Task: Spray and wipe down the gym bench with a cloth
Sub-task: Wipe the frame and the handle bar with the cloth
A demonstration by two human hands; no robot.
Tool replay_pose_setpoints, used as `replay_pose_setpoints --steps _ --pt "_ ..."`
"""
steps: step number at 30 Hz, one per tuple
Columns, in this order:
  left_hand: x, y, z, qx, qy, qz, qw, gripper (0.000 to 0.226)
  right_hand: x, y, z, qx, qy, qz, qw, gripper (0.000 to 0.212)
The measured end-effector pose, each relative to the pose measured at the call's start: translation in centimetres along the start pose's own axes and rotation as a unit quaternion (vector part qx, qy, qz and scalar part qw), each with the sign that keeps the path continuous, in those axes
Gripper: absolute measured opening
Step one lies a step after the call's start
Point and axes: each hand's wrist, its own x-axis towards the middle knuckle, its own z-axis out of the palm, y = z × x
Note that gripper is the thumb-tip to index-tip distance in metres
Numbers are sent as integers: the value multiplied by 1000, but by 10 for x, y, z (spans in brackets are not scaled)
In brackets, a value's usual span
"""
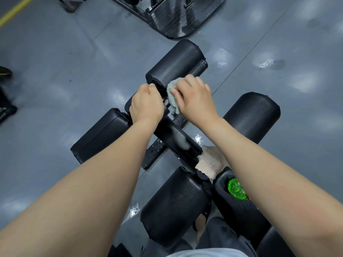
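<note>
Right grip [193, 97] holds pale green cloth [172, 93] against far roller pad [176, 62] of gym bench [176, 134]. Left grip [146, 104] clasps the bench frame. Beige cloth [209, 162] and green translucent object [235, 188] at near end.

The black gym bench [176, 134] stands on a grey floor [55, 62]. A beige cloth [209, 162] drapes its frame, near a green round thing [236, 189].

Glossy grey floor [65, 52] with a yellow line [16, 11] top left; a black machine base [176, 17] stands at the top.
</note>
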Motion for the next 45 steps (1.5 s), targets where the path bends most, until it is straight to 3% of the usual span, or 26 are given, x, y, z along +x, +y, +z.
replay_pose_setpoints --steps 6,13,28,33,39,45 --pt "-3 0 -1 0 1 -1 1000 36 15 7 2 21 19 101 994 28" --pt "-2 1 -1 6 11 10 1000 38 -5 2 11 91 1 15 996 27" --pt "-2 2 0 6 10 21 1000 45 65 49 -9 136 33 206 968 20" --pt "-4 2 0 -3 13 24 1000 46 51 29 -6 150 33 213 965 19" --pt "-4 2 0 -7 11 19 1000 46 18 16 -4 179 -2 157 971 21" --pt "-5 3 0 -17 13 20 1000 46 47 37 -12 192 71 237 950 19"
